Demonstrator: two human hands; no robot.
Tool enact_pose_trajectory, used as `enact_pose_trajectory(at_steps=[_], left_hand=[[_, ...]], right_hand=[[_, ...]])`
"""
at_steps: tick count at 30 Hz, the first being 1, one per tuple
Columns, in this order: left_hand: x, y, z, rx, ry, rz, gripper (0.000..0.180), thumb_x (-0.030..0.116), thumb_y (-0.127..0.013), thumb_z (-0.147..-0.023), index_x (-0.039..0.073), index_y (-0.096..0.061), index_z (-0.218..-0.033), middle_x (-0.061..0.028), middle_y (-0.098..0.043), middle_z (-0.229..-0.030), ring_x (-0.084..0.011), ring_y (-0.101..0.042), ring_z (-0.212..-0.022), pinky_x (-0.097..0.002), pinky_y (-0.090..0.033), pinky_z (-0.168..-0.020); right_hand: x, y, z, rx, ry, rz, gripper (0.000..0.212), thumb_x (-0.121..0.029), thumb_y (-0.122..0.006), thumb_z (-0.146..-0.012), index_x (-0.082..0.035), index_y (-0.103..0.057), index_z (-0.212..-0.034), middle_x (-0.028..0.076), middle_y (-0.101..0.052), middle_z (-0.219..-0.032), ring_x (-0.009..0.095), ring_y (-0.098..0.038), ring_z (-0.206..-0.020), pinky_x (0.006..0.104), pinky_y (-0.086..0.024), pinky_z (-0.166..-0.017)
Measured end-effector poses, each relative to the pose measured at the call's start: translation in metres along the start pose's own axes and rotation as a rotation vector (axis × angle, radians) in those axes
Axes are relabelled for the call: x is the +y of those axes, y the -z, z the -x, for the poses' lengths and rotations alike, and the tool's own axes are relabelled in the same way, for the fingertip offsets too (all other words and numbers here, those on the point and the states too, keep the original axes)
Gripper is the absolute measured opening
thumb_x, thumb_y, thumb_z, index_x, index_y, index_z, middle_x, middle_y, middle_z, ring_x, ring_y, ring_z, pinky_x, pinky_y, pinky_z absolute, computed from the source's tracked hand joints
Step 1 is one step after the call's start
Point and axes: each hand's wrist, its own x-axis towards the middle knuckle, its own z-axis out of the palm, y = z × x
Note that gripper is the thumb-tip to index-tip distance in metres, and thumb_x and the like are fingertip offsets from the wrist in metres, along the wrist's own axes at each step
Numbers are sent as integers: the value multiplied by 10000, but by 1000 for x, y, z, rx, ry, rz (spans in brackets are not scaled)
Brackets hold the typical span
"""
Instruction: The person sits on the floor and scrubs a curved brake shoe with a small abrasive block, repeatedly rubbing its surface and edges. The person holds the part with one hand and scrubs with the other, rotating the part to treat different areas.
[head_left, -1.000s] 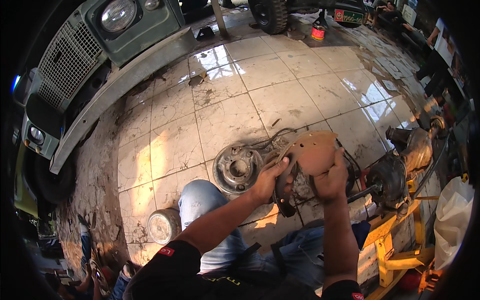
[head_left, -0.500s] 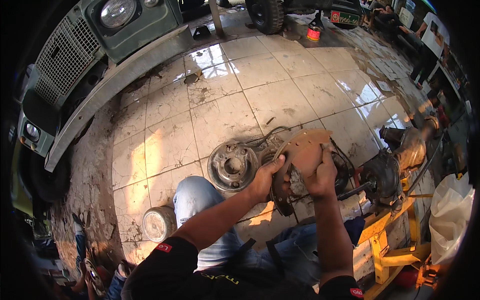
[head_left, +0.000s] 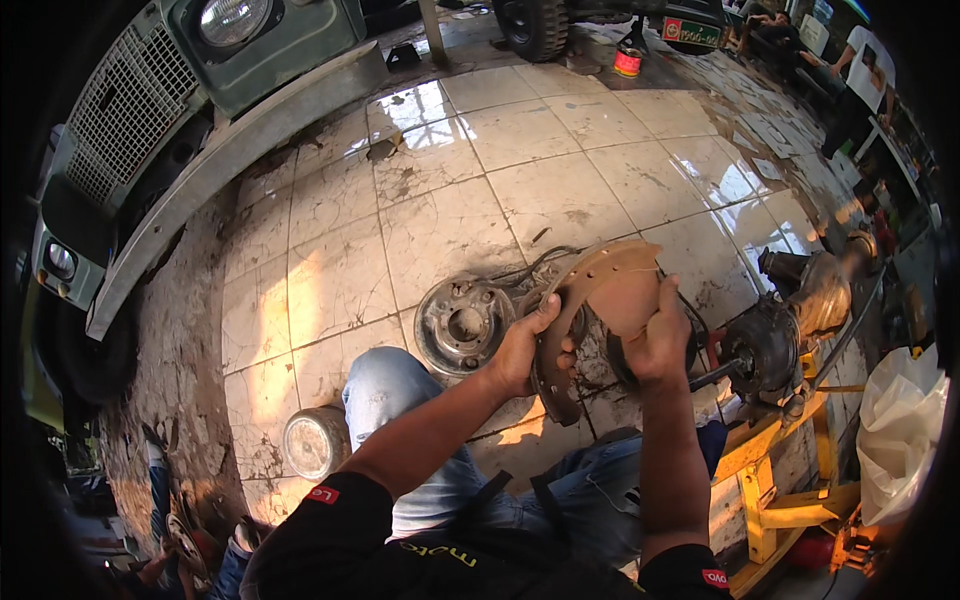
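A rusty, curved brake shoe (head_left: 553,368) with a row of small holes is tilted up in front of me. My left hand (head_left: 524,350) grips its near left side, thumb on top. My right hand (head_left: 658,338) is closed around a brown sheet that looks like sandpaper (head_left: 624,303), held against the inner curve of the shoe. Left of the shoe, a greasy round wheel hub (head_left: 437,335) with studs lies flat on the tiles. Behind my hands, dark parts and a cable are partly hidden.
An axle assembly (head_left: 762,345) rests on a yellow stand (head_left: 790,517) at the right, beside a white plastic sack (head_left: 897,430). A round metal container (head_left: 314,446) stands by my left knee. A green vehicle's bumper (head_left: 240,165) bounds the left; a red tin (head_left: 627,63) stands far back.
The shoe has shifted slightly left and up, turning a little. My right hand has moved up and right, and the crumpled grey part below it no longer shows.
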Motion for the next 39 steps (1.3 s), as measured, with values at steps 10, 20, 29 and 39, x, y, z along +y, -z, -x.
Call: enact_pose_trajectory(at_steps=[10, 20, 29, 39], left_hand=[[10, 7, 8, 2, 2, 39, 495, 593, -571, -917, 110, -566, -1023, -20, -544, -716, -144, -521, -542, -341, -483, -536], [52, 23, 28, -32, -675, -1189, 286, 225, -747, -833, 86, -641, -1059, -64, -659, -810, -184, -640, -678, -357, -531, -630], [80, 20, 47, -146, -995, -2260, 445, 288, -781, -583, 187, -685, -1006, -30, -654, -748, -250, -660, -701, -390, -524, -626], [115, 32, 59, -182, -908, -2532, 441, 295, -809, -586, 217, -654, -991, 19, -657, -816, -204, -676, -789, -359, -535, -725]], right_hand=[[10, 7, -18, -55, 98, -14, 533, -403, -346, -1064, 19, -475, -1363, 137, -550, -1330, 248, -570, -1186, 391, -460, -1033], [3, 49, -30, -157, 502, 233, 519, -382, -322, -1074, 8, -461, -1386, 176, -561, -1321, 261, -567, -1190, 376, -440, -1039], [21, 31, 8, -434, 304, 1058, 540, -412, -346, -1063, 21, -661, -1137, 160, -697, -1030, 235, -644, -1040, 340, -477, -919], [55, 8, 3, -482, 737, 998, 409, -346, -384, -1053, -6, -612, -1045, 204, -643, -908, 337, -644, -828, 402, -489, -739]])
